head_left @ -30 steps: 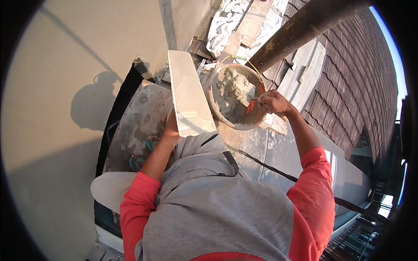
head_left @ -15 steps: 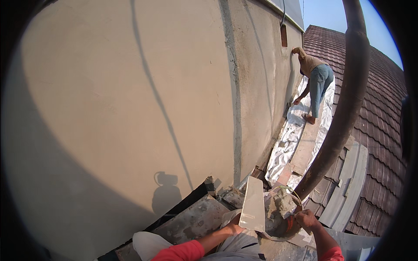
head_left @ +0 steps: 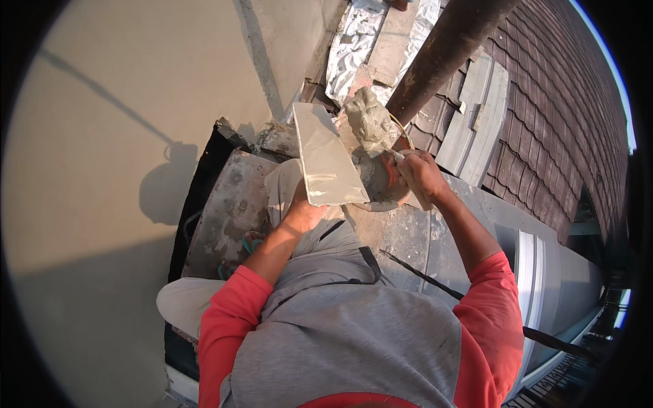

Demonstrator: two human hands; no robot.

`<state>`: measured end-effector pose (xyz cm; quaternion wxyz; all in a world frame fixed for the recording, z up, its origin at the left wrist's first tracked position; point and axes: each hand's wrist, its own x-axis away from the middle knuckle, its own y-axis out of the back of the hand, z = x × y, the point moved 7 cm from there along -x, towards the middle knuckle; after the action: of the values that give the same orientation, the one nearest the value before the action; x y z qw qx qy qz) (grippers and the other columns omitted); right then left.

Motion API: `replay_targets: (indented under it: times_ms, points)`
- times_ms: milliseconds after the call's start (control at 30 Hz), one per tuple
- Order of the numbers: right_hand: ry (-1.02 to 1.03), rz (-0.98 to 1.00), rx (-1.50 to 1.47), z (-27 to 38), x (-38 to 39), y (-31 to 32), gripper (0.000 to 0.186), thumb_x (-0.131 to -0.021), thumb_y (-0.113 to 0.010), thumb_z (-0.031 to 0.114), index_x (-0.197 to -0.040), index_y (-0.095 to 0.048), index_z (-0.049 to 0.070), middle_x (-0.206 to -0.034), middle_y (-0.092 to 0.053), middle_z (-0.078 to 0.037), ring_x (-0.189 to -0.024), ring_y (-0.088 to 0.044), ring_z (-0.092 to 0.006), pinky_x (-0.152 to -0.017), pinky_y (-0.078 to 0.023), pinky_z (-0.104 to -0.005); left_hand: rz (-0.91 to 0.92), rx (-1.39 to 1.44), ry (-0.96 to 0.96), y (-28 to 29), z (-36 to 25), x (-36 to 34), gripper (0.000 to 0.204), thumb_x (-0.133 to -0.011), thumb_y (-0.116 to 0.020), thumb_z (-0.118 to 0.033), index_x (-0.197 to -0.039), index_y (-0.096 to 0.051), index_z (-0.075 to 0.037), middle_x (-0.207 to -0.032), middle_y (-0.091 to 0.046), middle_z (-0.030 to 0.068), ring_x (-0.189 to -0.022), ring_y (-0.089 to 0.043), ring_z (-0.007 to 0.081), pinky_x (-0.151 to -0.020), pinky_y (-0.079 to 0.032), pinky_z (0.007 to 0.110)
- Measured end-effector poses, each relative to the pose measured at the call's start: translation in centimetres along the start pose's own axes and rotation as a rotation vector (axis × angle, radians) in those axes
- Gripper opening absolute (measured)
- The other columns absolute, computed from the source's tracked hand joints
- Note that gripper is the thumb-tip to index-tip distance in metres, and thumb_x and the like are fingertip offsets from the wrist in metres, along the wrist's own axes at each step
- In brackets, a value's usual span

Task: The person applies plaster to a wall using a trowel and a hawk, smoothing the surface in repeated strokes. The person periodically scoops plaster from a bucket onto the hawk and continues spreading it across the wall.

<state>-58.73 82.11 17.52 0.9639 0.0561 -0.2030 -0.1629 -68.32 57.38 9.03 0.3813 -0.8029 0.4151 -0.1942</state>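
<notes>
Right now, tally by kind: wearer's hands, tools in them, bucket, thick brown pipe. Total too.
Hands: 2 (left hand, right hand)
Handheld tools: 2 (flat board, mortar-loaded trowel)
Bucket: 1
Brown pipe: 1
Total: 6

My left fingers (head_left: 311, 215) grip a flat pale board (head_left: 326, 153) by its near end, streaks of residue there. My right fingers (head_left: 418, 165) are wrapped round a trowel handle (head_left: 417, 188); big lump of wet mortar (head_left: 369, 121) beyond them, over the bucket (head_left: 388, 198). Bucket sits just right of the board, partly hidden. Plastered wall (head_left: 102, 136) on my left with a shadow (head_left: 166, 187) on it. Brown pipe (head_left: 449, 61) slants past, tiled roof (head_left: 537, 129) to the right.
</notes>
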Motion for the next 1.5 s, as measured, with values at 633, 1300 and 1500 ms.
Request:
replay_targets:
  times_ms: [633,1300,1500]
  points:
    - [0.778,-0.517,0.775,1.7,3.7,-4.6,0.042,-0.084,-0.072,-0.001,-0.124,-0.061,-0.006,-0.121,-0.062,-0.025,-0.112,-0.060,-0.0441,-0.099,-0.050,-0.0478,0.089,0.284,0.160,-4.3,2.7,-2.0,0.047,-0.106,-0.062,-0.031,-0.147,-0.055,-0.008,-0.139,-0.065,0.0088,-0.122,-0.067,0.0245,-0.102,-0.058,0.043]
    - [0.648,-0.527,0.812,-2.5,4.3,2.2,0.043,-0.080,-0.077,0.004,-0.122,-0.068,-0.001,-0.118,-0.065,-0.021,-0.109,-0.065,-0.0407,-0.093,-0.055,-0.0460,0.099,0.271,0.090,-0.5,0.5,-0.8,0.052,-0.104,-0.064,-0.029,-0.151,-0.052,-0.010,-0.144,-0.062,0.0101,-0.125,-0.065,0.0256,-0.105,-0.057,0.044]
    - [0.356,-0.332,1.075,-1.4,1.9,2.0,0.036,-0.079,-0.073,0.017,-0.111,-0.072,0.001,-0.103,-0.070,-0.022,-0.101,-0.068,-0.0423,-0.092,-0.055,-0.0500,0.129,0.261,0.018,0.3,-1.6,-0.6,0.054,-0.104,-0.065,-0.029,-0.152,-0.051,-0.010,-0.145,-0.062,0.0105,-0.126,-0.065,0.0260,-0.105,-0.057,0.044]
